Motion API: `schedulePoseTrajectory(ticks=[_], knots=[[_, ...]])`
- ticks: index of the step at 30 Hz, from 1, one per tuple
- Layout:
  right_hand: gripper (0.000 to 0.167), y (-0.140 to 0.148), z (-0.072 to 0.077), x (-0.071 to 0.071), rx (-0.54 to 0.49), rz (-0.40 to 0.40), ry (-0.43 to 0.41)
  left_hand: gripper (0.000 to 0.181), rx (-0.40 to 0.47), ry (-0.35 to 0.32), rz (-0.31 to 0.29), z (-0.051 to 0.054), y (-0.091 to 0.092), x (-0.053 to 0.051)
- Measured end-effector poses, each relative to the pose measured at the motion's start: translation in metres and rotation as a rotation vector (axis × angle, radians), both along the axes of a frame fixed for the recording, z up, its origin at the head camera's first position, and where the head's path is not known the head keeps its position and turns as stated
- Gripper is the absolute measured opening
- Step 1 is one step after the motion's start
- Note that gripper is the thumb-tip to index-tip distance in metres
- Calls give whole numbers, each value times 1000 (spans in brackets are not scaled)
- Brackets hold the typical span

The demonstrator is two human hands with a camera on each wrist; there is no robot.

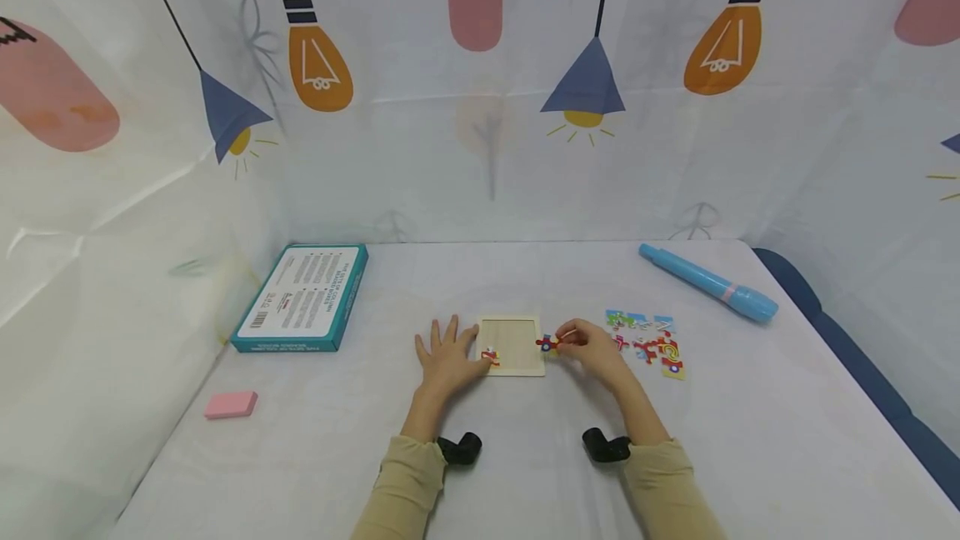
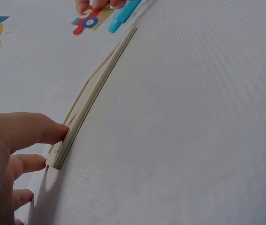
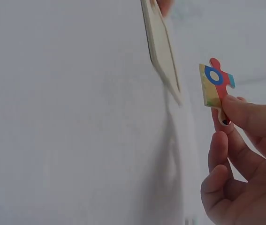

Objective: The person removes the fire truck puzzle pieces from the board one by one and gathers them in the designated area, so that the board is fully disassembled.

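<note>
A shallow wooden puzzle tray (image 1: 517, 346) lies on the table between both hands. One puzzle piece (image 1: 490, 355) sits in its lower left corner. My left hand (image 1: 447, 361) has its fingers spread at the tray's left side; the thumb presses near that corner piece and another finger touches the tray's edge. Just off the tray's right side, my right hand (image 1: 592, 350) pinches a jigsaw piece (image 3: 214, 84) between thumb and fingers. That piece shows red and yellow with a blue ring, and it is held above the table. More loose puzzle pieces (image 1: 667, 348) lie right of the right hand.
A teal and white box (image 1: 300, 294) lies at the back left, with a pink block (image 1: 231, 404) nearer the front. A blue tube-shaped thing (image 1: 705, 280) rests at the back right. A printed white curtain (image 1: 420, 157) hangs behind the table.
</note>
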State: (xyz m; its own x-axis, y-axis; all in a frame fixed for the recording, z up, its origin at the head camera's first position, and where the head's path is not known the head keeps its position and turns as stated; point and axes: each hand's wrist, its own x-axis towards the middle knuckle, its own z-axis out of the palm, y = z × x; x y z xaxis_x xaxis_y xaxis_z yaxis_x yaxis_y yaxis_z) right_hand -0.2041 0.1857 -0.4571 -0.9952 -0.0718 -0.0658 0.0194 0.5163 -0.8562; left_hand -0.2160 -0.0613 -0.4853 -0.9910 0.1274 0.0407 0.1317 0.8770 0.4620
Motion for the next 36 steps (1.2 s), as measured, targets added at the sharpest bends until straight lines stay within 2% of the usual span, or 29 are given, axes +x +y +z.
schedulePoseTrajectory(ticks=[8,17,23,30,36], knots=[[23,56,1,17,25,-78,-81,64,21,-11,0,2,-1,1],[32,93,6,39,144,-128,-103,65,-1,-1,-3,2,0,1],[30,102,9,44,245,-183,-132,64,-10,13,-4,0,0,1],[27,101,6,41,376,-213,-94,64,-12,10,-5,-2,-1,0],[24,96,5,38,344,-239,-59,64,-13,6,-7,-1,-1,-1]])
